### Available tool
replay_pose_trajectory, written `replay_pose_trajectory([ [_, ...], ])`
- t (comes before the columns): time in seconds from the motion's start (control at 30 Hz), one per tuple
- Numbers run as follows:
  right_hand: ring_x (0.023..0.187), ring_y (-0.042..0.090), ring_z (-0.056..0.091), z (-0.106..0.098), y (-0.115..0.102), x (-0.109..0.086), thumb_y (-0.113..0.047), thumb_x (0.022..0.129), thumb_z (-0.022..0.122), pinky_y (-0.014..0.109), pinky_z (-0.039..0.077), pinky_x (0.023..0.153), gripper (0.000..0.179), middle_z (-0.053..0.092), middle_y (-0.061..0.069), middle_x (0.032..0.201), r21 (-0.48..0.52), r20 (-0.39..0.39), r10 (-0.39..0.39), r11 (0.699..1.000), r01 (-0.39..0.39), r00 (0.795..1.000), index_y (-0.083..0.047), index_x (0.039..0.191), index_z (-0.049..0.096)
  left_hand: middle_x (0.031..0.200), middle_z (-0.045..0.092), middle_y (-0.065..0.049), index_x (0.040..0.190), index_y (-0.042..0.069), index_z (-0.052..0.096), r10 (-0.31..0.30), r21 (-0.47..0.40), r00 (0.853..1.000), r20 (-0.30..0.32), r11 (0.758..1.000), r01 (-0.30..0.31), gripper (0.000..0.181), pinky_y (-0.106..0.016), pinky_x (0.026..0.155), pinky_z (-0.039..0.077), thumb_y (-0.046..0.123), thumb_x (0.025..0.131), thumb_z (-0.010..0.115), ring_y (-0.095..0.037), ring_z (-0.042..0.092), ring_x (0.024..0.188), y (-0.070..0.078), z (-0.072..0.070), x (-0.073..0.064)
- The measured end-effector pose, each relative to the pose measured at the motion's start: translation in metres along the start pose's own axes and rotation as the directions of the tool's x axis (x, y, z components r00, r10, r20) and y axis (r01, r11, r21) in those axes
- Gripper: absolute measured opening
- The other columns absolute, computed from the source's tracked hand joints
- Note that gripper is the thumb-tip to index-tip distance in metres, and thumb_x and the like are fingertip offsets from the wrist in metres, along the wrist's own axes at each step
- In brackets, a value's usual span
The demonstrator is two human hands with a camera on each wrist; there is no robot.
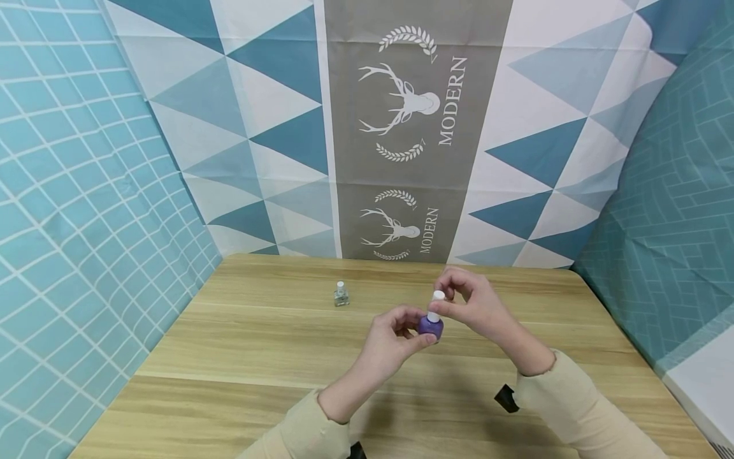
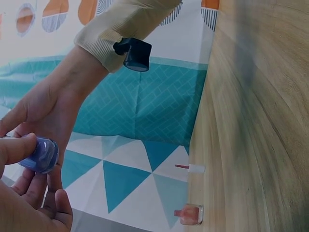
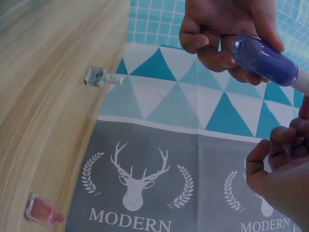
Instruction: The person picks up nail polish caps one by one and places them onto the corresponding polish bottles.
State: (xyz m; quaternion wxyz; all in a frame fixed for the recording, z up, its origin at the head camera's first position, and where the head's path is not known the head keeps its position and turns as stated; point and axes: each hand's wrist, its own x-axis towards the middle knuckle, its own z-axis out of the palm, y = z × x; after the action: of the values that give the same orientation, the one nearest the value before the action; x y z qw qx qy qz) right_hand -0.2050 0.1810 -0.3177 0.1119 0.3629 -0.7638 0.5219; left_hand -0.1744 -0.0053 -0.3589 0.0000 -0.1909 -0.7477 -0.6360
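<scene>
In front of me my left hand grips a small bottle of purple nail polish, thumb on one side and fingers on the other. The bottle is held above the table, slightly tilted. My right hand pinches its white cap between thumb and fingers. The cap sits at the bottle's neck. From the right wrist, the purple polish shows through the glass below the left hand, and the right hand is at the cap end.
A clear nail polish bottle with a white cap stands further back on the wooden table. An uncapped pink bottle stands near a white cap with a red brush. Patterned cloths hang behind and at the sides.
</scene>
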Motion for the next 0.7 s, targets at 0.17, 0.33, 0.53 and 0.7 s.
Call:
replay_pose_trajectory([
  [0.17,0.080,0.013,0.052,-0.0025,-0.0001,-0.0026,-0.014,0.093,0.059,0.026,0.046,0.070,0.019,0.060,-0.001,0.100,-0.015,0.088,0.038,0.999,-0.037,0.995,-0.010,0.111,0.063,0.092,0.068,-0.004,0.101,0.008,0.067,0.003,0.000,1.000,0.005,1.000,-0.003,0.025,-0.026,0.070,0.049,0.015,0.079,0.077,-0.010,0.059,0.082,-0.0019,-0.0010,0.0005],
  [0.33,0.084,0.015,0.054,-0.0064,-0.0016,-0.0039,-0.011,0.098,0.049,0.028,0.051,0.073,0.029,0.058,0.006,0.106,0.060,0.183,0.020,0.998,-0.032,0.983,-0.003,0.125,0.057,0.093,0.069,-0.004,0.104,0.009,0.067,0.002,0.016,1.000,0.019,1.000,-0.002,0.025,-0.027,0.070,0.049,0.017,0.081,0.075,-0.011,0.060,0.084,-0.0026,-0.0020,0.0008],
  [0.53,0.087,0.014,0.053,-0.0081,-0.0024,-0.0039,-0.004,0.097,0.046,0.028,0.051,0.076,0.030,0.057,0.003,0.105,0.083,0.216,-0.006,0.997,-0.012,0.976,-0.003,0.125,0.057,0.093,0.070,-0.003,0.106,0.009,0.067,0.009,0.035,0.999,0.030,0.999,-0.010,0.025,-0.028,0.070,0.049,0.016,0.083,0.073,-0.010,0.061,0.085,-0.0020,-0.0018,0.0010],
  [0.7,0.088,0.013,0.055,-0.0077,-0.0012,-0.0043,0.001,0.095,0.049,0.027,0.051,0.077,0.025,0.059,0.001,0.105,0.063,0.197,-0.031,0.998,0.019,0.980,0.000,0.117,0.061,0.093,0.070,-0.006,0.107,0.007,0.067,0.020,0.035,0.999,0.034,0.999,-0.021,0.026,-0.027,0.070,0.048,0.015,0.082,0.073,-0.010,0.061,0.084,-0.0023,-0.0014,0.0010],
])
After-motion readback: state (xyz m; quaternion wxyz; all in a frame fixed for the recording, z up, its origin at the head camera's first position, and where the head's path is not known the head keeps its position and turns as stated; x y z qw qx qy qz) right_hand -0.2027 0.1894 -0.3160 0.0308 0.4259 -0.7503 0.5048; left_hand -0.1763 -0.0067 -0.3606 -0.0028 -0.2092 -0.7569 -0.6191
